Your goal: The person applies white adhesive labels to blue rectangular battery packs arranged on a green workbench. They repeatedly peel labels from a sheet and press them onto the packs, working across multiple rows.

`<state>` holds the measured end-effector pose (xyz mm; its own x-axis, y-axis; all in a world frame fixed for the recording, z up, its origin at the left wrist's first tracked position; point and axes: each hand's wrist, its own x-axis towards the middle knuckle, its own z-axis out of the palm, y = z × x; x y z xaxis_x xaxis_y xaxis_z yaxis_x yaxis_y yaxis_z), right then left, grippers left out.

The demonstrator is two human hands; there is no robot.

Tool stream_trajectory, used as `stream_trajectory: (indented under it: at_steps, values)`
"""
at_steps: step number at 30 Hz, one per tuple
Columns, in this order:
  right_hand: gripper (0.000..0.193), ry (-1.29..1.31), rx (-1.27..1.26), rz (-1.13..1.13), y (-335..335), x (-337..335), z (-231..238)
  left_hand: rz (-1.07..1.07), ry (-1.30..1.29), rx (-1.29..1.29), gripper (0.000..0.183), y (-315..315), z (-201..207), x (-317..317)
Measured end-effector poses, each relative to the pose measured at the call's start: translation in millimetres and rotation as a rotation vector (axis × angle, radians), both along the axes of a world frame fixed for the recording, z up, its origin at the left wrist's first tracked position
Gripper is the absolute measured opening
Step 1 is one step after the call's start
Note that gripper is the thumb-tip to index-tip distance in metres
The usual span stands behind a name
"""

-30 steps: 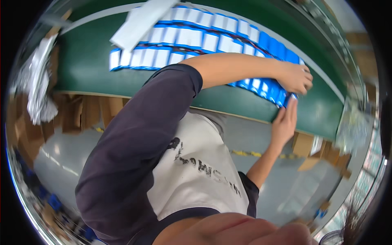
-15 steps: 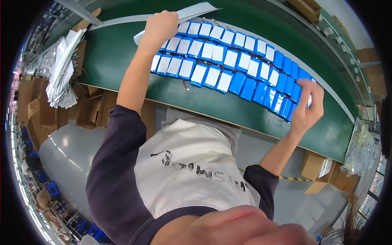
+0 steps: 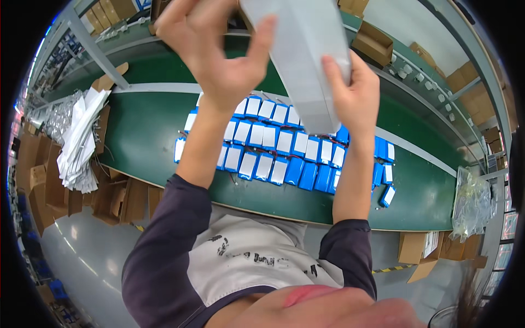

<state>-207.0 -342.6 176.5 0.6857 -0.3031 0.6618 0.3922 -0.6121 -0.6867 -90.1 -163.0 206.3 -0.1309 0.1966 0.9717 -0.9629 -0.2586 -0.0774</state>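
Though blurry, left fingers (image 3: 176, 19) wide apart, right fingers (image 3: 361, 68) tight on white sheet (image 3: 301, 60)

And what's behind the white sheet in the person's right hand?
Around the lower end of the white sheet, blue packs, many with white labels, show on the green table. Whatever lies directly behind is covered.

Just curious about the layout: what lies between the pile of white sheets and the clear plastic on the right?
In the head view, rows of blue packs lie between them on the green table, partly hidden.
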Motion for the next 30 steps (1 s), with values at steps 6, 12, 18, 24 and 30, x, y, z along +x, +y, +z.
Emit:
stream_trajectory:
  at_steps: [6,12,18,24,30]
  values:
    - [0.038,0.081,0.311,0.25,-21.9,5.8,-6.6,-1.155,0.946,0.115,0.034,-31.5,-19.0,16.2]
    - [0.041,0.008,0.458,0.146,-9.3,10.7,-3.4,-0.903,0.848,0.348,0.028,-49.3,-40.6,15.5]
    - [0.038,0.113,0.308,0.05,2.3,20.4,-13.6,-1.091,0.932,0.328,0.035,-51.6,-39.5,7.6]
    - [0.042,-0.001,0.543,0.27,13.1,29.5,-23.1,-1.286,0.89,0.331,0.057,-60.1,-60.1,20.7]
    - [0.054,-0.203,0.024,-0.29,11.9,39.2,-32.2,-1.059,0.881,0.329,0.058,-55.7,-47.9,14.0]
